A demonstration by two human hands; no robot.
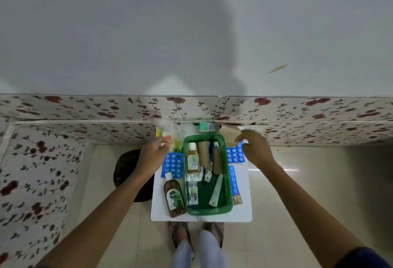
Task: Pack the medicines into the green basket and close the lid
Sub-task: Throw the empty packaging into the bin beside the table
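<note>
The green basket stands on a small white table and holds a brown syrup bottle, brown rolls, foil strips and a white tube. A brown Dettol bottle lies left of the basket, with a blue blister pack behind it. My left hand grips a small orange and white packet at the basket's far left. My right hand pinches the corner of another blue blister pack at the far right. A third blue strip lies along the basket's right side.
A teal and white box and clear plastic wrapping sit behind the basket against a floral-covered ledge. A dark round object lies on the floor left of the table. My feet stand at the table's near edge.
</note>
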